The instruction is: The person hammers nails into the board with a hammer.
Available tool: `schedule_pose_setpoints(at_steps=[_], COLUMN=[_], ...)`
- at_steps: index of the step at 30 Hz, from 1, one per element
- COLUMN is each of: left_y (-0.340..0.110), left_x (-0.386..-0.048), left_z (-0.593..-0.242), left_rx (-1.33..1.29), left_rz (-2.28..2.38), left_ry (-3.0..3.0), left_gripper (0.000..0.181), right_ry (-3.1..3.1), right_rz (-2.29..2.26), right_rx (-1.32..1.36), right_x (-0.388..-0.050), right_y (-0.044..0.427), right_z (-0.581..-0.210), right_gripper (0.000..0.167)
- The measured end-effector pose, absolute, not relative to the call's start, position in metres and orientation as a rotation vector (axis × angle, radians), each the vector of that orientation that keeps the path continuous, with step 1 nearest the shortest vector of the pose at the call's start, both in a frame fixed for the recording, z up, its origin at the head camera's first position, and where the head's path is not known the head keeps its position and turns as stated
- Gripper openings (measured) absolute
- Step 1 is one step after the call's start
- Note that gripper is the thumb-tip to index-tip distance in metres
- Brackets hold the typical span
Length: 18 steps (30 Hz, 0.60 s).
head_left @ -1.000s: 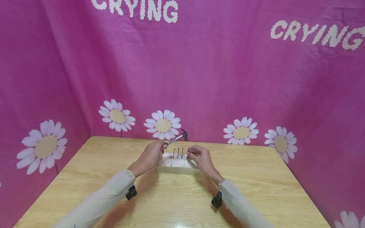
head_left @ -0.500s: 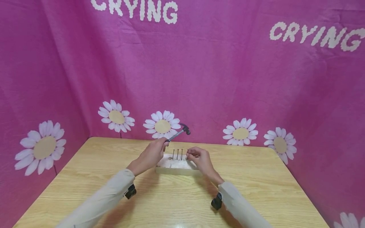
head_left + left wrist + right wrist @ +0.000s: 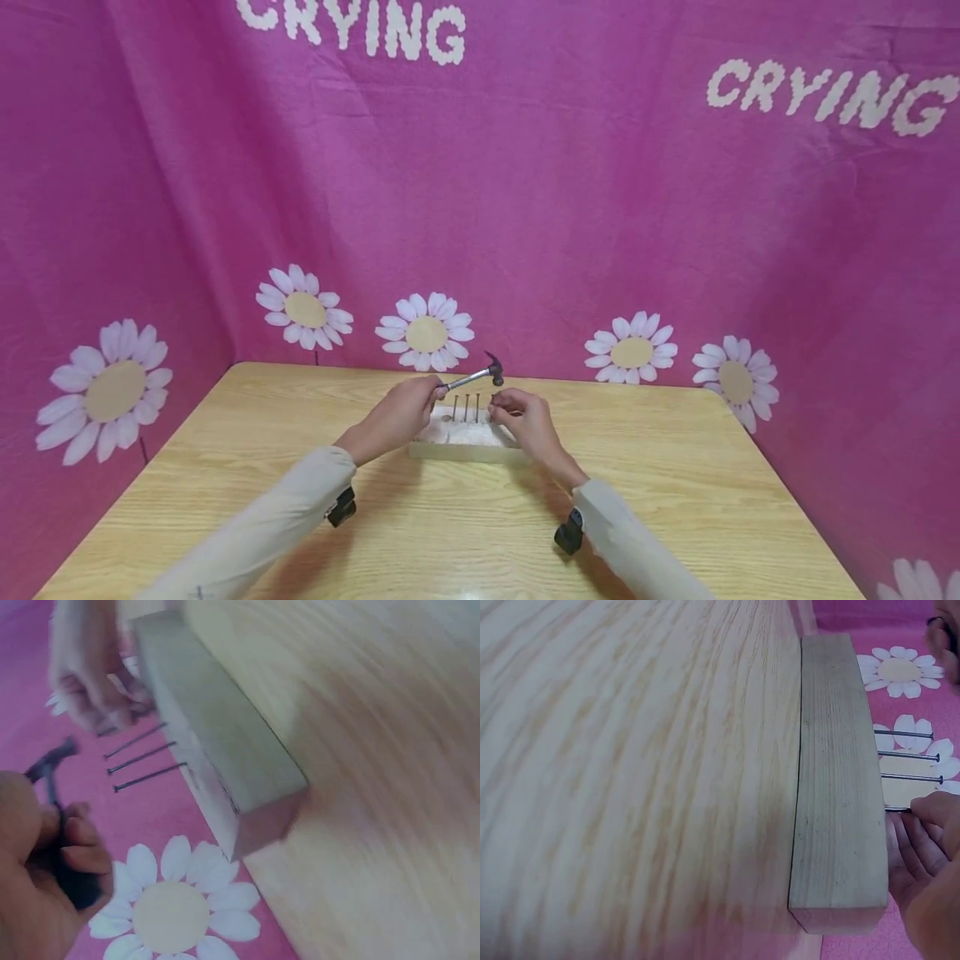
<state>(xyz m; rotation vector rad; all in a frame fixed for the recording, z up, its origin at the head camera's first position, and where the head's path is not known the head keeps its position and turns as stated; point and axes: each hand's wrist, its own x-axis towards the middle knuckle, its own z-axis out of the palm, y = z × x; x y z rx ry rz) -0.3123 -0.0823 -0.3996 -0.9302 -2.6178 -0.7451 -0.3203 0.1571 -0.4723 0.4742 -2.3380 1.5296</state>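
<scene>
My left hand [image 3: 399,414] grips a small claw hammer [image 3: 469,379] by its dark handle. The hammer's dark head hangs just above the fingertips of my right hand [image 3: 531,423]. That hand pinches a nail [image 3: 898,810] between thumb and fingers, its point end at the top face of a pale wooden block [image 3: 838,787]. Left of the pinched one, three long nails [image 3: 466,408] stand upright in a row in the block. The left wrist view, somewhat blurred, shows the fingers curled round the hammer [image 3: 54,787]. My right fingers hide most of the pinched nail.
The block lies across the light wooden table [image 3: 465,525], towards its far side. A pink curtain [image 3: 570,208] with white daisies and lettering hangs behind and beside the table. Each wrist wears a small black camera [image 3: 568,533].
The hammer head rose in my left hand, then came down lower over the pinched nail. My right hand has kept its pinch in nearly the same place.
</scene>
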Motion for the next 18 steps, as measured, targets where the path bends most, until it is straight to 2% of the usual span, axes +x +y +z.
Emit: schedule_pose_setpoints(at_steps=[4,9,14,18], left_y=[-0.085,-0.091,-0.094,-0.094], left_x=[-0.314,-0.315,-0.314,-0.314], left_z=[-0.401,-0.406,-0.405,-0.404], left_rx=[-0.875,-0.965,-0.913,-0.969], left_rz=[-0.881,-0.837,-0.891,-0.804], left_ry=[-2.542,-2.655,-2.582,-2.628], left_gripper=[0.015,0.016,0.013,0.016], right_ry=[-2.359,-2.348,-2.361,-2.352], right_rz=[1.534,1.568,1.567,1.559], right_rx=[0.459,0.45,0.463,0.44], right_x=[-0.322,-0.323,-0.32,-0.319], right_y=[0.156,0.156,0.156,0.156], right_z=[-0.473,-0.477,-0.479,-0.478], right_gripper=[0.01,0.008,0.005,0.006])
